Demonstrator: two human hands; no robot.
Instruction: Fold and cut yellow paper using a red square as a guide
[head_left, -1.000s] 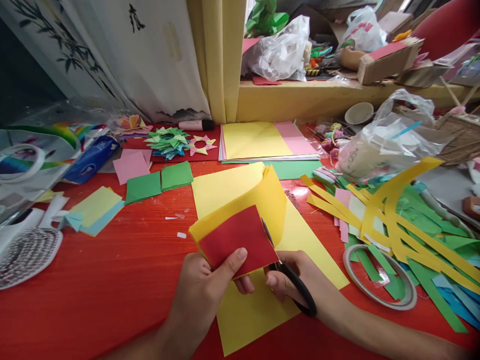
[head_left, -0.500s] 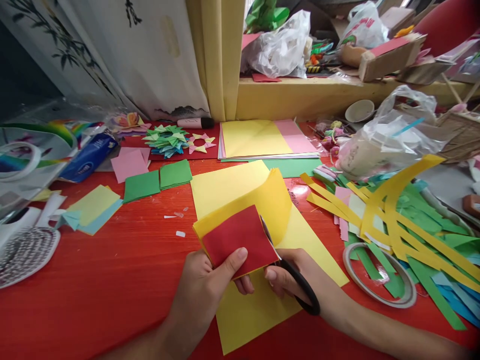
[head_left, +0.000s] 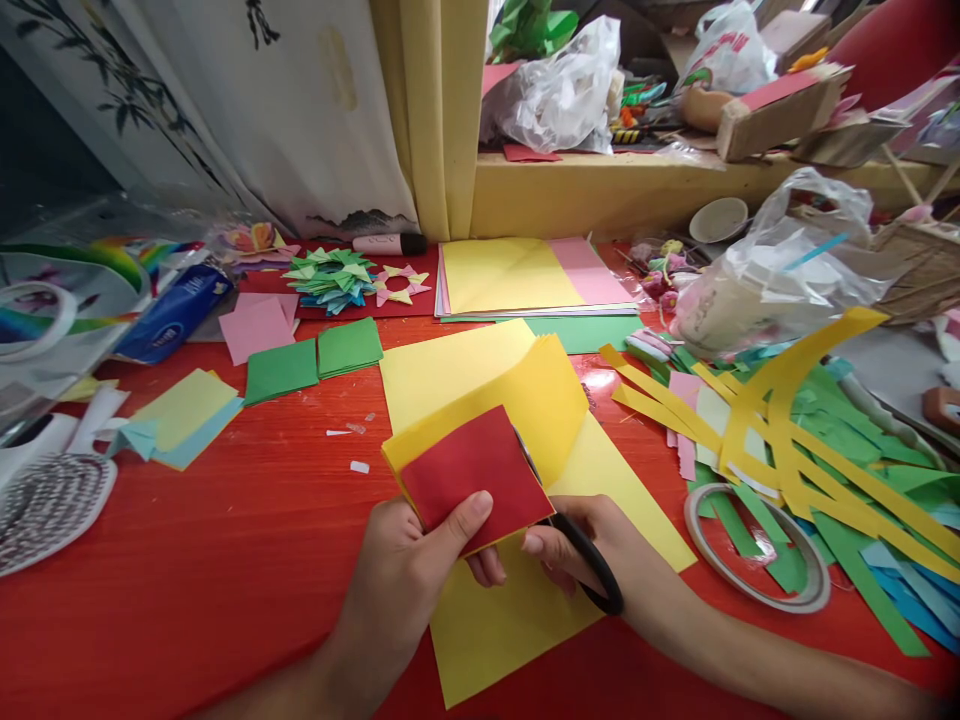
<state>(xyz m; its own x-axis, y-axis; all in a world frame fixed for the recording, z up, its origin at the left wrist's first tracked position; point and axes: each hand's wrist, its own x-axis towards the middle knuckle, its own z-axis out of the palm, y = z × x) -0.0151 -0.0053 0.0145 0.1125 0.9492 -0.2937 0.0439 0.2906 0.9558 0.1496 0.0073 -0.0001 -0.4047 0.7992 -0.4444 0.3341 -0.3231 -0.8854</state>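
Note:
My left hand (head_left: 431, 560) pinches a red paper square (head_left: 476, 475) together with a folded stack of deep yellow paper (head_left: 551, 400), thumb on top and fingers beneath. In my right hand (head_left: 581, 545) is a pair of black-handled scissors (head_left: 596, 570). Their blades lie along the right edge of the red square, with the yellow paper between them; the lower blade is hidden. Under both hands, a large pale yellow sheet (head_left: 480, 640) rests on the red table.
Yellow, green and blue paper strips (head_left: 787, 440) heap at right beside a tape roll (head_left: 757, 545). Green squares (head_left: 281, 370) and pale yellow squares (head_left: 187, 410) lie at left. A paper stack (head_left: 510, 275), a folded green star ring (head_left: 334, 280) and a marker (head_left: 390, 244) are at the back.
The scissors have shifted slightly up and left along the red square's edge. The yellow flap to the right has swung out a little. My left hand keeps its grip.

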